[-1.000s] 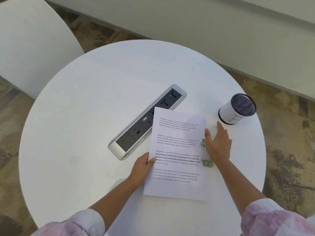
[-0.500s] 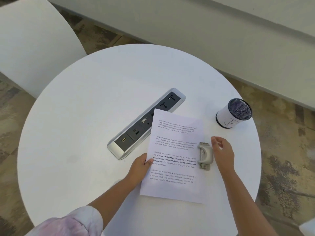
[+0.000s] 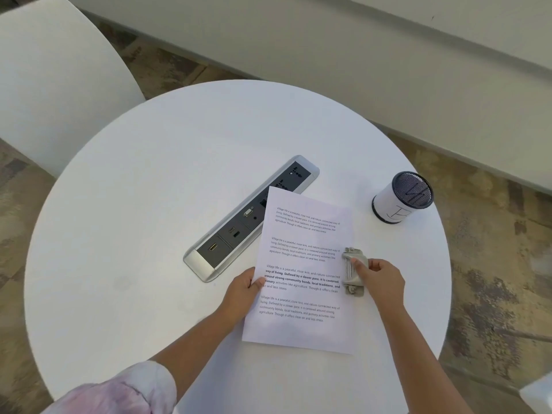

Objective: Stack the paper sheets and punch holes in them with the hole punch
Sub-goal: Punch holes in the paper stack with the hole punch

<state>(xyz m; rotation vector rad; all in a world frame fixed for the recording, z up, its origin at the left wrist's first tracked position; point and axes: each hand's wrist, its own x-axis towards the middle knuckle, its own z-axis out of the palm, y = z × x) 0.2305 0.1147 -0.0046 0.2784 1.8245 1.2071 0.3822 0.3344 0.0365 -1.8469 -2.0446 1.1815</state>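
A stack of white printed paper sheets (image 3: 301,264) lies on the round white table (image 3: 149,204), its top left corner overlapping the socket strip. A grey metal hole punch (image 3: 352,271) sits on the sheets' right edge. My right hand (image 3: 380,279) grips the punch from the right, thumb on its top. My left hand (image 3: 242,291) pinches the left edge of the sheets, thumb on top of the page.
A silver and black socket strip (image 3: 239,228) is set diagonally in the table's middle. A white cylinder with a black mesh top (image 3: 401,198) stands at the right rim. A white chair (image 3: 50,76) sits at the far left, a wall base behind.
My right hand lifted off the punch, drew back to its right side, then closed on it again with the thumb on top. The left hand kept its hold on the sheets.
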